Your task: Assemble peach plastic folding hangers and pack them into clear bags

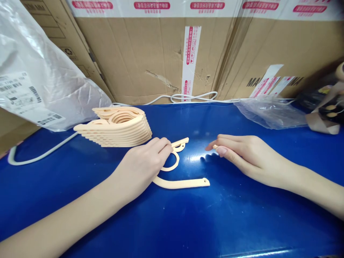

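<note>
My left hand [146, 165] is closed over a beige plastic piece [182, 184] near the middle of the table. The piece has a ring and a long curved arm with a small hole at its tip; its left part is hidden under my fingers. Off to the right, my right hand [247, 157] pinches a tiny beige part [215, 146] between thumb and fingers, apart from the larger piece. A neat stack of beige plastic pieces [126, 130] of similar curved shape stands just behind my left hand.
Cardboard boxes [150, 50] line the back of the blue table [172, 218]. A white cable [40, 154] runs along it. At left leans a large plastic bag [64, 93] with labels; clear plastic wrap [274, 113] and a dark object with a beige strap [322, 123] lie at right.
</note>
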### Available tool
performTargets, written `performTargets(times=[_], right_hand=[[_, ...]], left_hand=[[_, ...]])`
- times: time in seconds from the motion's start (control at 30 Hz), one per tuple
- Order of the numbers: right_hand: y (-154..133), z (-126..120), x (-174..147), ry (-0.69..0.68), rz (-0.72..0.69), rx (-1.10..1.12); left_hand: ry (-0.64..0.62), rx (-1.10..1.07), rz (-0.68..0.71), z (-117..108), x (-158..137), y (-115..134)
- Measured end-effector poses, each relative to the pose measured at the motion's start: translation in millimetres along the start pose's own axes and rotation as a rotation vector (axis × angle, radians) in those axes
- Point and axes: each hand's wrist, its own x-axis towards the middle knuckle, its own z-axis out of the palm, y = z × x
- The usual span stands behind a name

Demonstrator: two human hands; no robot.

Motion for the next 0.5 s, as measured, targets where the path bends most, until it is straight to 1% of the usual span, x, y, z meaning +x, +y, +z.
performTargets(times=[0.07,0.13,0.2,0.27,0.33,0.37,0.43,0.5], right_hand=[[1.4,1.7,-0.5,-0.014,-0.023,-0.026],[4.0,3.0,-0.6,-0.018,-0.035,-0.050],[6.5,3.7,-0.3,-0.019,-0.015,-0.041],[7.6,3.7,0.3,-0.023,0.042,0.003],[7.2,3.7,0.9,-0.023,0.104,0.044],[6.6,4.1,1.0,-0.023,0.127,0.053],[5.3,5.7,0.8,-0.026,0.151,0.050],[4.5,8.5,0.1,-0.041,0.150,0.038]], left_hand=[[-0.016,0.025,0.003,-0.6,0.9,-0.3],[0.005,0.014,0.003,-0.8,1.8,0.5],[0.040,-0.088,-0.010,-1.3,2.7,2.7],[0.028,-0.279,-0.008,-3.0,3.6,6.2],[-0.051,-0.449,0.030,-5.6,4.3,10.1],[-0.099,-0.496,0.057,-6.8,4.5,11.9],[-0.182,-0.528,0.093,-8.5,4.7,14.5],[-0.236,-0.531,0.089,-8.7,4.4,15.6]])
